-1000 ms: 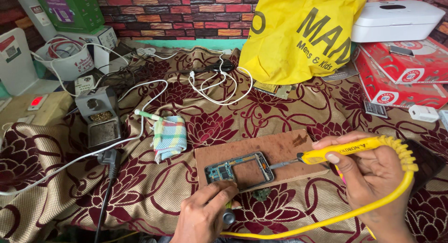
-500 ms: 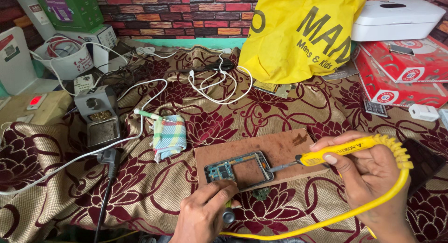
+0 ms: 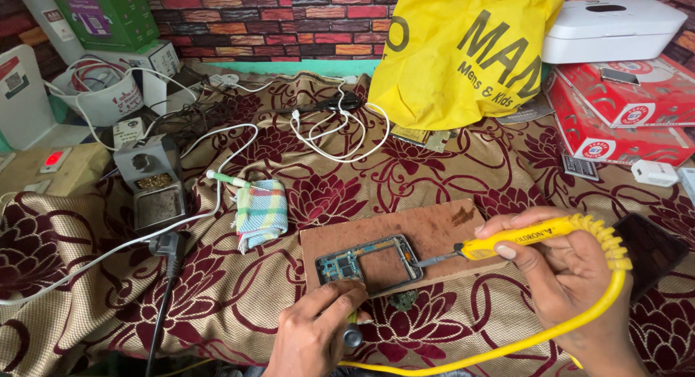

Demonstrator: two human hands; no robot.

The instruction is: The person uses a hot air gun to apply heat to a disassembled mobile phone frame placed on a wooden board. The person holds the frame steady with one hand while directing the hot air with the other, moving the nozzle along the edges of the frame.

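Right hand (image 3: 572,276): fingers clamping yellow soldering iron (image 3: 507,241), tip touching phone frame (image 3: 369,265). Left hand (image 3: 318,333): fingers pinching frame edge. Risk: lingering heat scorching board.

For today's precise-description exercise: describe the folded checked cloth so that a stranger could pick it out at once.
Start at the maroon floral bedspread covering the surface, then find the brown wooden board near its middle. Just left of the board lies the folded cloth. Its pastel checks of green, pink and yellow set it apart from the white cables around it.

One head-worn camera looks steeply down, close over the cloth-covered worktop (image 3: 289,305).
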